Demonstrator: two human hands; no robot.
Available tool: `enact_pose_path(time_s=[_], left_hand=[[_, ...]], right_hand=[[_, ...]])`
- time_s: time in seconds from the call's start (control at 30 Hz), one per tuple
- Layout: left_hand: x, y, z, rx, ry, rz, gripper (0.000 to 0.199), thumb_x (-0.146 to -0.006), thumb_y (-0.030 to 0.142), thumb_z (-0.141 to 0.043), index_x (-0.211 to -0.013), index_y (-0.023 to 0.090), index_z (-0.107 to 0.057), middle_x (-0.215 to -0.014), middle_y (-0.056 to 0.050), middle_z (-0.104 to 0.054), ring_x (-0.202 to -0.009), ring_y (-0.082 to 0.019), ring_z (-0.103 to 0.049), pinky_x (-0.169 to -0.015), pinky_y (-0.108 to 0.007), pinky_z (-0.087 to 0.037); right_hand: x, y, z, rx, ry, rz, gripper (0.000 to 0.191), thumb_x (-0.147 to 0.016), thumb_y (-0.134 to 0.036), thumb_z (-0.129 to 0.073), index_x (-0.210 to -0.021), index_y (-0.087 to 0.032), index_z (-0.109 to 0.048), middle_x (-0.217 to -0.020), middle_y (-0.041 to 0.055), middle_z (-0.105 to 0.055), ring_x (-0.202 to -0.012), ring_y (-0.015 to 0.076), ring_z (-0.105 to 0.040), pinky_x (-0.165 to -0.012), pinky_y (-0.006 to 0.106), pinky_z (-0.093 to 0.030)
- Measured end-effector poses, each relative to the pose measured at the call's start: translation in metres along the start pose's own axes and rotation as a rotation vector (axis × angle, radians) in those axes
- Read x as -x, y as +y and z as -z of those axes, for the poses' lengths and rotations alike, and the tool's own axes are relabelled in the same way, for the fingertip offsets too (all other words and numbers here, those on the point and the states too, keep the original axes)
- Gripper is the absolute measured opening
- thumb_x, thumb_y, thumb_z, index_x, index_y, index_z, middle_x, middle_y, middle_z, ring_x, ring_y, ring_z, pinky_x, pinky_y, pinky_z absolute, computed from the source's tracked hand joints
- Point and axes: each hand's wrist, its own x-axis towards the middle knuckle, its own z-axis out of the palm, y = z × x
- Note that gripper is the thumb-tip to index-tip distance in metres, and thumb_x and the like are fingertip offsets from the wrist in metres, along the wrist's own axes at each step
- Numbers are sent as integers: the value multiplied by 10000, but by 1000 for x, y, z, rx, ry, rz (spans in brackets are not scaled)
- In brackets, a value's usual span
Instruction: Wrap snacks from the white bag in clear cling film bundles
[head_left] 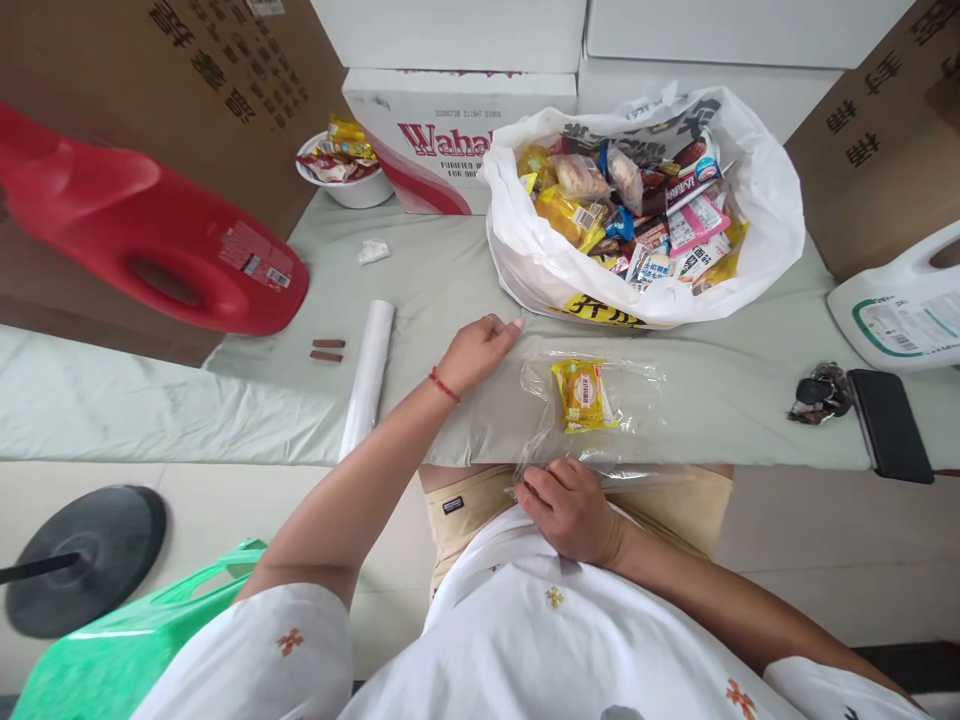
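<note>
Shirt [487, 630] nearest; right hand [574, 510] grips clear bag [637, 400] at table [750, 400] front edge; left hand [478, 352] grip unclear. Film likely slippery: pinch rim.

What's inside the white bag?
On top in the white bag: wrapped snacks, among them a yellow packet, a brown wrapper and a pink packet. Whatever lies beneath that layer is covered and can't be seen.

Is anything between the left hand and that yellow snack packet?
Only the left part of the clear plastic bag lies between the left hand and the yellow snack packet; no other obstacle shows. Whether it covers the packet is hard to tell.
</note>
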Motion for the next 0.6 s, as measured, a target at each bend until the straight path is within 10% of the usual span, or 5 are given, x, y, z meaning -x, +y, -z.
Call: enact_pose_path(time_s=[0.17,0.33,0.6], left_hand=[[22,25,-11,121,-176,133,650,-862,833,-522,-1017,208,-612,-742,-60,-721,-736,-255,-689,-710,-361,-490],[7,16,-9,477,-362,258,478,-680,531,-904,-732,192,-571,-549,35,-561,-451,-78,-437,-471,-242,-308],[-28,20,18,733,-328,410,364,-698,187,-852,-603,182,-501,-473,35,-528,-343,-31,-348,-363,-173,-251]], right_hand=[[-2,0,-2,-22,4,-2,81,-996,-223,-638,-973,-196,-712,-971,48,-710,-806,180,-521,-692,374,-362],[-4,1,0,-59,13,19,67,-991,-199,-636,-968,-172,-693,-933,50,-698,-774,173,-536,-668,364,-365],[2,4,23,-133,86,-90,97,-962,-107,-620,-1028,-166,-658,-866,49,-705,-692,155,-593,-619,321,-443]])
